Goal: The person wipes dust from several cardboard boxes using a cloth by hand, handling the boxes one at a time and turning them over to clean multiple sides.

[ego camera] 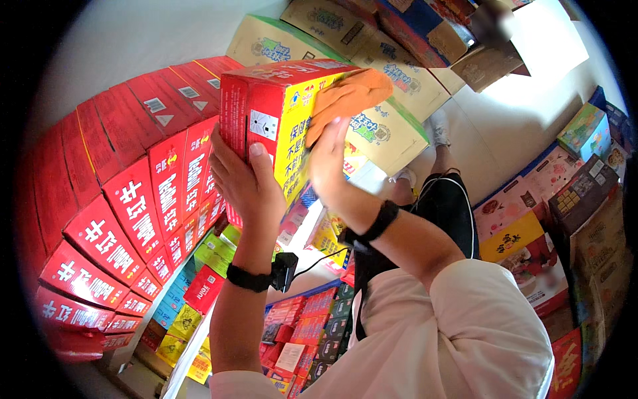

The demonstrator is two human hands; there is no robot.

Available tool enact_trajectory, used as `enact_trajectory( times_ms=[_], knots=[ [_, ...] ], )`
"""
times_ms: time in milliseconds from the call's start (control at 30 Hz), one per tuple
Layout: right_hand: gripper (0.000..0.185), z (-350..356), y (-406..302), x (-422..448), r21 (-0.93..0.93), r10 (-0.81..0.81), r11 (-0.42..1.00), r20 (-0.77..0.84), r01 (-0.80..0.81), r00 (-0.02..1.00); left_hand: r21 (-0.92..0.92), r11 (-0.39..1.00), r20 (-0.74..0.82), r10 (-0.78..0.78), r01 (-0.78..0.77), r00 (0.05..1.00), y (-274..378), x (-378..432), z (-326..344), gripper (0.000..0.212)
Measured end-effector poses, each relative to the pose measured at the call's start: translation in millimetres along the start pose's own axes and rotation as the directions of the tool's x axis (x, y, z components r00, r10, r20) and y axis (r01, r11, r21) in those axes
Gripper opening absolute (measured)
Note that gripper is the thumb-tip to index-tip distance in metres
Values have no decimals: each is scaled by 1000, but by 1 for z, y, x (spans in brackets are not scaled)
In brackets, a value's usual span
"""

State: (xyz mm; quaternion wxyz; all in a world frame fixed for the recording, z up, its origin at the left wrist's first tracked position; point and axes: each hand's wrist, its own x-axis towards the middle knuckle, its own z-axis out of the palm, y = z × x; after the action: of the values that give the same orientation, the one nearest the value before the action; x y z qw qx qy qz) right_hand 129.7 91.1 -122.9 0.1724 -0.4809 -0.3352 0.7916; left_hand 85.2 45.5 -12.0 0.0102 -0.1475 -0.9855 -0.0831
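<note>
A red and yellow Red Bull carton (269, 114) is held up in front of me, tilted, with a QR code patch on one red end. My left hand (249, 184) grips its lower end, the thumb lying on the red face. Against the carton's yellow face my right hand (330, 162) presses an orange cloth (351, 99). The right fingers are partly blurred and partly hidden by the cloth. Both wrists wear black bands, and a small black device with a cable sits on the left one.
Red Bull cartons (132, 214) stand in a long row at left. Beige cardboard boxes (394, 134) are stacked ahead. Below the row, smaller colored packs (214, 252) fill a shelf. More packs (309, 324) lie near my body, and gift boxes (518, 214) line the right side.
</note>
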Motion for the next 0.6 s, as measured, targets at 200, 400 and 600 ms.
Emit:
enact_trajectory(
  times_ms=[200, 400, 600],
  knots=[
    [53, -41, 75, 105, -7, 94, 995, -240, -99, 966, -56, 998, -1, 25, -25, 1000, 4, -2, 2, 75],
    [55, -14, 64, 77, 104, 146, 987, -209, -126, 967, -26, 999, -5, 19, -19, 1000, -5, -1, 0, 75],
    [45, -6, -35, -66, -103, -255, 953, 230, 284, 939, -38, 998, 10, 44, -44, 999, 4, 0, -1, 73]
  ],
)
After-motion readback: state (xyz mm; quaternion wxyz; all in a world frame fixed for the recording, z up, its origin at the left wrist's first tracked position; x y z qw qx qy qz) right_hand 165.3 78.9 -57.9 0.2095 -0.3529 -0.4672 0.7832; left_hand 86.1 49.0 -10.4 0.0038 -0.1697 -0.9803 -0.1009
